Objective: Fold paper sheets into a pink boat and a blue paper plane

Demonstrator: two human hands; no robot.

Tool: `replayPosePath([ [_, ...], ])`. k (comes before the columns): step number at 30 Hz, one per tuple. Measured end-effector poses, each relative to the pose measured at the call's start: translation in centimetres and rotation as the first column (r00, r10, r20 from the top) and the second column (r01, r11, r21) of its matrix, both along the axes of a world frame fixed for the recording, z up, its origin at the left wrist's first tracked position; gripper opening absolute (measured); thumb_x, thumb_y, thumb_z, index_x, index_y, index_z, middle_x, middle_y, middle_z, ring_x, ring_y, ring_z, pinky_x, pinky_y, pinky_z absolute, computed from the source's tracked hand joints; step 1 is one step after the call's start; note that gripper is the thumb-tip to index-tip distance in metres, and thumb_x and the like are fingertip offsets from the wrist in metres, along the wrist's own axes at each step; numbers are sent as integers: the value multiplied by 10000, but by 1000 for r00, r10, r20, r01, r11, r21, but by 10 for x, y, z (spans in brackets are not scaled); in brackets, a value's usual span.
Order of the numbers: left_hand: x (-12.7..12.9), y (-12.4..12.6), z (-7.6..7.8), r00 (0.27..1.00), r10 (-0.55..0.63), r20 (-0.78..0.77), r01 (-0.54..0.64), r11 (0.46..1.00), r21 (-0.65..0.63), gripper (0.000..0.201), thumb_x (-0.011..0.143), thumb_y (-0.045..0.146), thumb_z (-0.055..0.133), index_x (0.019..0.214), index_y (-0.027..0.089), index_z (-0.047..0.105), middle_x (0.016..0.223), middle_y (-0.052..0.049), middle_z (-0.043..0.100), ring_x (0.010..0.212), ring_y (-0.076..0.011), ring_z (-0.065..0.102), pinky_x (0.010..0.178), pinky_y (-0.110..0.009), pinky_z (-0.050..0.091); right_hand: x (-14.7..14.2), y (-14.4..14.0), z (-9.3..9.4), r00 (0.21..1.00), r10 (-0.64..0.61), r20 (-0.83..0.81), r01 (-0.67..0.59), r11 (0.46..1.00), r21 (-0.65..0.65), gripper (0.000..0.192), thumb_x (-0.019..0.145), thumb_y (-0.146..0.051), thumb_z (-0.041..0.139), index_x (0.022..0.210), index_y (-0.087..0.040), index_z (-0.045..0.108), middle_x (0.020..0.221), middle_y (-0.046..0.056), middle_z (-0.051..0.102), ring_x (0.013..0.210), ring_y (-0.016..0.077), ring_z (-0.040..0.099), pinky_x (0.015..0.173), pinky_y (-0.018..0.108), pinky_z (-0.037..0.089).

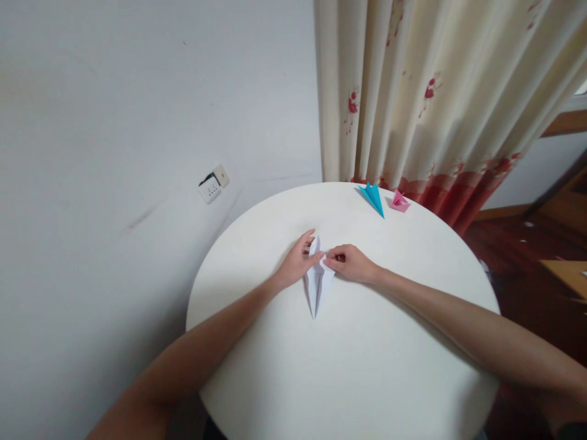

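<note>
A white folded paper plane (316,287) lies on the round white table (348,366), its narrow tip pointing toward me. My left hand (298,260) grips its far left part, thumb on top and fingers curled around the outer side. From the right, my right hand (349,261) pinches the edge of the right flap between thumb and forefinger. The fold between the two hands is partly raised. Some of the paper's far end is hidden by my left thumb.
At the table's far edge lie a blue paper plane (373,198) and a pink folded paper boat (400,201). Behind them hangs a cream curtain (413,91) with red flowers. A wall socket (211,188) sits on the white wall to the left.
</note>
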State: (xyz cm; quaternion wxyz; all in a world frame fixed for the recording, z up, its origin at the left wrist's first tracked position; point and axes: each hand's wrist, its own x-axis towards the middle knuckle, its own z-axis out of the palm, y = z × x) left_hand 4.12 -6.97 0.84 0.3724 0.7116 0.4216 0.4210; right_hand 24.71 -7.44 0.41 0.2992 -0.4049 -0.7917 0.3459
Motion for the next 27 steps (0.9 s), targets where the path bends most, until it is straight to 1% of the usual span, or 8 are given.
replayPosePath([
  [3,-5,5,0,991,-86,103,106,973,-205,566,834,469,707,1282,150,576,1003,-83,693,875,-195,653,752,-292,505,-2,-3,1,998,40,-43,-41,999,-11,337,896,-460,569,784,-162,680,657,-19,539,616,122,435,583,248,342],
  [6,-10,6,4,988,-116,105,141,951,-275,492,801,546,723,1037,114,701,869,-65,705,740,-174,643,646,-254,475,-2,-4,0,995,64,-72,-67,997,-29,345,904,-461,556,799,-158,684,673,-15,548,625,124,440,588,249,347],
  [8,-12,6,7,986,-132,100,156,946,-284,480,765,531,762,1000,115,717,855,-61,711,719,-169,639,633,-247,466,-1,-3,-1,993,85,-76,-88,996,-28,363,914,-464,538,772,-156,668,680,-11,550,633,126,447,597,251,352],
  [13,-13,3,11,986,-163,31,165,946,-280,488,661,412,854,1037,132,720,862,-40,719,731,-166,641,664,-250,477,2,2,-5,991,127,-39,-127,992,3,414,959,-448,447,686,-167,580,655,-11,525,633,131,449,623,261,358],
  [17,-11,-2,13,987,-162,-11,150,934,-323,421,644,450,852,853,108,725,746,-34,696,680,-170,628,631,-255,468,4,5,-7,988,151,-23,-150,988,18,425,980,-435,402,668,-179,539,647,-12,518,647,137,463,651,267,368],
  [21,-9,-5,13,994,-105,-22,92,934,-345,437,630,490,853,761,102,704,695,-29,677,609,-148,595,556,-232,417,4,5,-7,985,170,-16,-170,985,2,441,984,-467,389,659,-190,498,656,-15,499,644,135,444,644,264,368],
  [24,-7,-5,13,999,-50,-13,43,940,-339,448,646,500,837,804,102,708,741,-42,698,623,-148,604,558,-230,419,6,4,-6,980,200,-10,-200,980,-2,464,986,-509,375,662,-193,477,673,-14,495,653,134,431,651,265,368],
  [27,-5,-5,12,1000,-28,0,27,946,-322,445,670,498,815,850,106,707,778,-47,707,654,-155,620,581,-235,441,7,3,-1,970,242,-8,-242,970,-13,514,979,-577,352,662,-192,476,673,-14,476,657,134,416,648,267,361],
])
